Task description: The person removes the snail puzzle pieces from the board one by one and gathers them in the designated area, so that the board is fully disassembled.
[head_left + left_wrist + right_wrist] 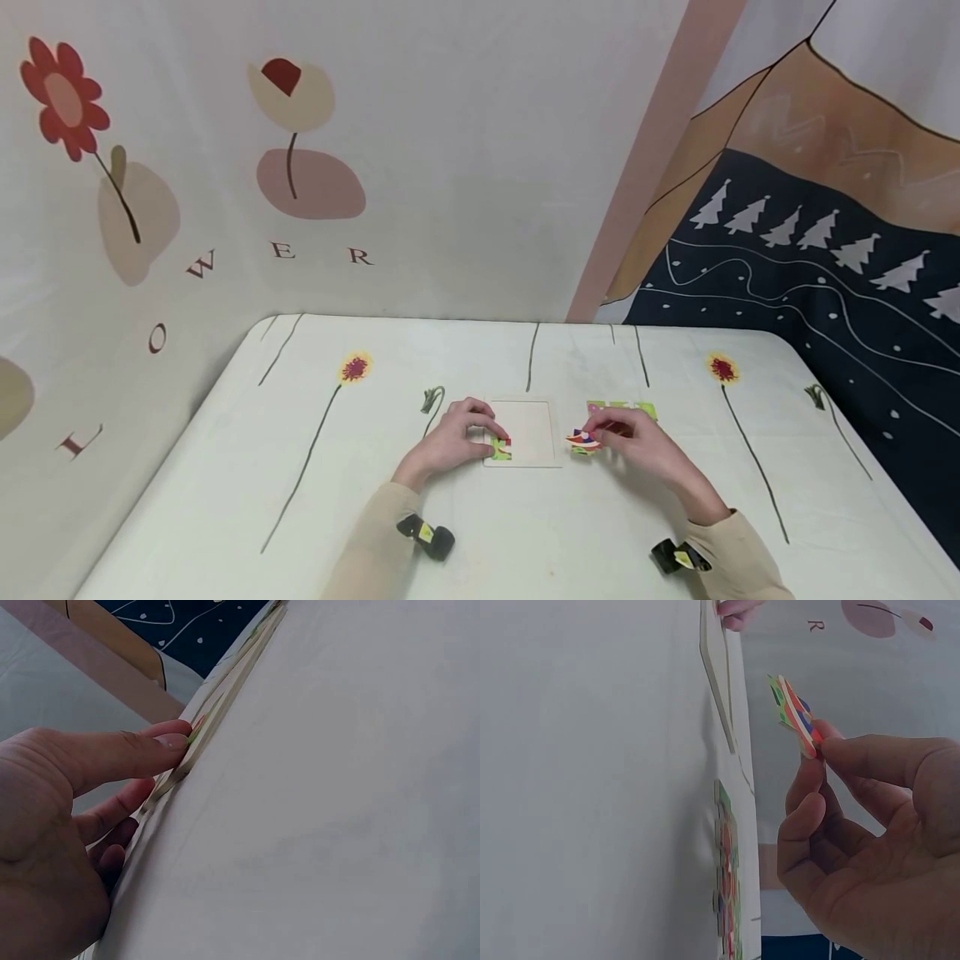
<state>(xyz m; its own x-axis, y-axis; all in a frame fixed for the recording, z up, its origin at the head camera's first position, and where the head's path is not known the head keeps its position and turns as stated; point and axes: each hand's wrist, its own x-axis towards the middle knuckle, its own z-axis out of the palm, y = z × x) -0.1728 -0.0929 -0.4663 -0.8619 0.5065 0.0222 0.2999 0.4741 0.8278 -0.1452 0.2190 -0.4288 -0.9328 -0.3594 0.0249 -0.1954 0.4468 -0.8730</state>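
A flat square puzzle tray [534, 433] with a raised border lies on the table in front of me. A small green and red puzzle piece [501, 451] sits in its near left corner. My left hand [455, 437] has thumb and index finger on that piece, with the other fingers by the tray's edge [166, 784]. To the right of the tray, my right hand [636, 437] pinches a colourful puzzle piece [799, 716] between thumb and fingers, held above the table. Red, white, blue and green show on it.
Behind the right hand lie more puzzle pieces [647, 409], green and pink, partly hidden by it; they show edge-on in the right wrist view. The white tablecloth [300, 517] has printed flowers. A printed curtain [480, 208] stands along the table's far edge.
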